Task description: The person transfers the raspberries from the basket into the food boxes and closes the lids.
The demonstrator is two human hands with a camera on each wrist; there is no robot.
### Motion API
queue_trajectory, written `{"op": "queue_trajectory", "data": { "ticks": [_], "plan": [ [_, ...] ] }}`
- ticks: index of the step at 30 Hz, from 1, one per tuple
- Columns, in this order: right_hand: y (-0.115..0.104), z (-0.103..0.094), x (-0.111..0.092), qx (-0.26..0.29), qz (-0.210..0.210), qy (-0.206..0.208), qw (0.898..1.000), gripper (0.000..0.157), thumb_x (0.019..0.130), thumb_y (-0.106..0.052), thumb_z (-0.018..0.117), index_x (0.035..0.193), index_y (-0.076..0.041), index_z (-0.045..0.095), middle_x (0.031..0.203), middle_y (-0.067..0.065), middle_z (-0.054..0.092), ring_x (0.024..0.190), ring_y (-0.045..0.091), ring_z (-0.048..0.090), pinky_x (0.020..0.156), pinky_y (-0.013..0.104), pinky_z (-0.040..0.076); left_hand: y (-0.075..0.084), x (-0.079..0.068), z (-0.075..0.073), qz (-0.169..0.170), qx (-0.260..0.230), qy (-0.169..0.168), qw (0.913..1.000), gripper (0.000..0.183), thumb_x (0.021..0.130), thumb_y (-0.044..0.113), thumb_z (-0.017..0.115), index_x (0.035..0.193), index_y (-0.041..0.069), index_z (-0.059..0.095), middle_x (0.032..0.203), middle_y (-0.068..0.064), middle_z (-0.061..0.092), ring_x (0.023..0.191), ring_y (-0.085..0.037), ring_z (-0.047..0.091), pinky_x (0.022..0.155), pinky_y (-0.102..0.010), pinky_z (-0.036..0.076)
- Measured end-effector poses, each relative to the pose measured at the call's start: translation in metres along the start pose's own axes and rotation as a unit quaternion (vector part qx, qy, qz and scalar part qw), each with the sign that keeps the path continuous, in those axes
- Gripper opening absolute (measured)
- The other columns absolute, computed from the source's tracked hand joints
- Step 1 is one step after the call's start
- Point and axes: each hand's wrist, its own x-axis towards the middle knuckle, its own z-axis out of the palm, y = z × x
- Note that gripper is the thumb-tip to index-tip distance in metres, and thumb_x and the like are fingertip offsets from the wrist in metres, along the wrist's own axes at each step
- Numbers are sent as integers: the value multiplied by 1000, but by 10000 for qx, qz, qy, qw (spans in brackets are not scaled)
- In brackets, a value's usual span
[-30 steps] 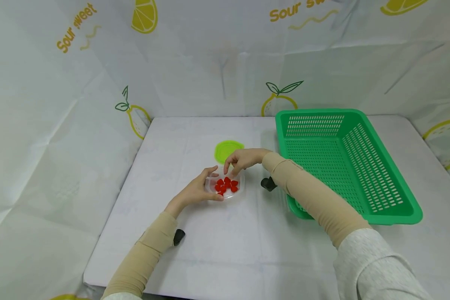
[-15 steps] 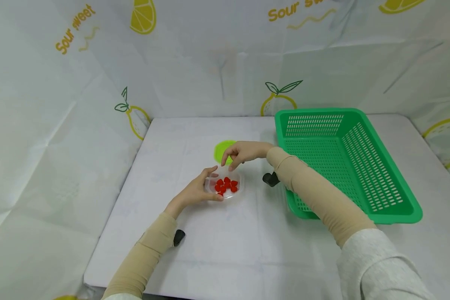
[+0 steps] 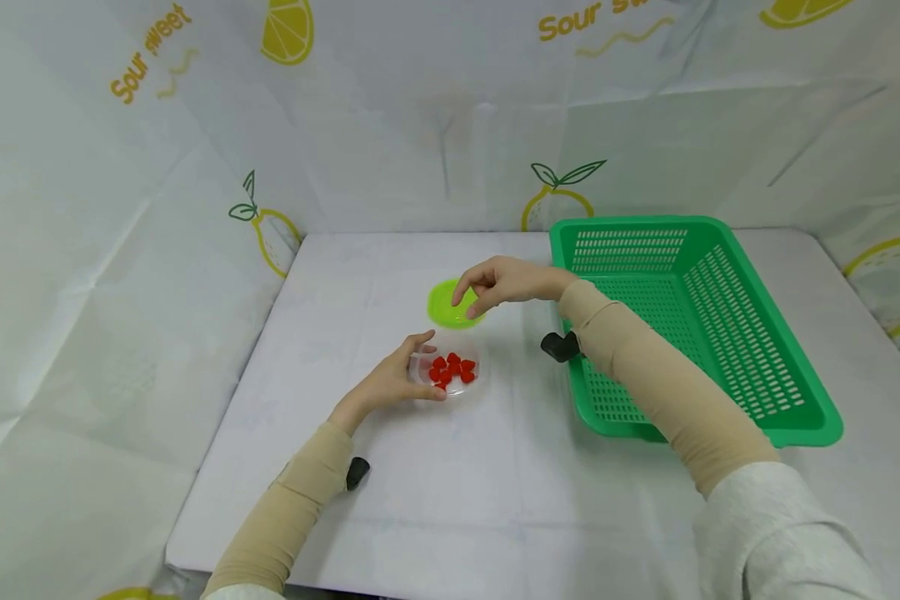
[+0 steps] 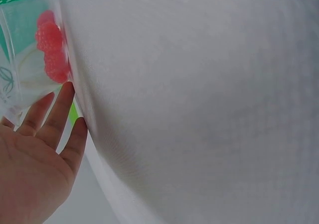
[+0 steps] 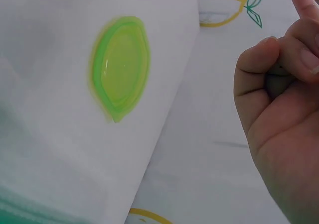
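A clear plastic container (image 3: 422, 364) stands on the table, holding several red toy raspberries (image 3: 453, 367). My left hand (image 3: 390, 383) grips its left side, thumb at the near edge and fingers at the far one. Up close in the left wrist view, the fingers of that hand (image 4: 42, 154) lie along the container's wall (image 4: 20, 40) beside the bumpy red raspberries (image 4: 51, 45). Just behind sits a lime-green lid (image 3: 444, 308), partly covered by my right hand (image 3: 516, 279) hovering over it. Thumb and forefinger are apart with nothing between them; the other fingers are bent.
To the right, a large green plastic basket (image 3: 645, 325) with slotted walls rests on the white-covered table (image 3: 450, 492), partly under my right forearm. A lemon-printed cloth (image 3: 420, 125) hangs behind the table and at its left side.
My right hand has lifted away from the raspberries and moved back and to the right, over the green lid. The left hand and the container have stayed where they were.
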Motion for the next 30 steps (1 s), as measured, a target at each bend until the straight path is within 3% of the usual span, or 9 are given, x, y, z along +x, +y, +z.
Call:
{"op": "queue_trajectory", "data": {
  "ticks": [4,15,24,30],
  "plan": [
    [0,-9,-17,120,-43,228,9997,24,86,-21,66,110,-17,65,63,0,39,57,14,34,59,27,33,1,0,1,-27,46,-13,10000,96,69,41,79,146,29,22,141,2,45,133,-28,38,109,-54,30],
    [9,-30,-61,565,87,830,9949,27,85,-24,67,110,-14,64,64,-1,38,64,14,37,73,32,40,4,-1,1,-68,92,18,9999,96,68,42,81,145,33,23,141,2,45,133,-27,38,110,-53,29],
    [27,-40,-87,913,231,1211,9882,28,86,-21,67,112,-12,63,64,-2,37,69,13,39,78,32,40,6,-2,0,-64,103,6,9999,96,69,39,80,145,31,23,141,1,45,134,-28,37,111,-53,28],
    [39,-42,-99,1147,67,1365,9840,26,87,-17,66,111,-11,62,63,-5,38,70,13,40,79,31,40,3,0,1,-23,147,20,9999,95,69,39,80,145,32,23,141,2,45,132,-27,40,110,-51,31]
  ]
}}
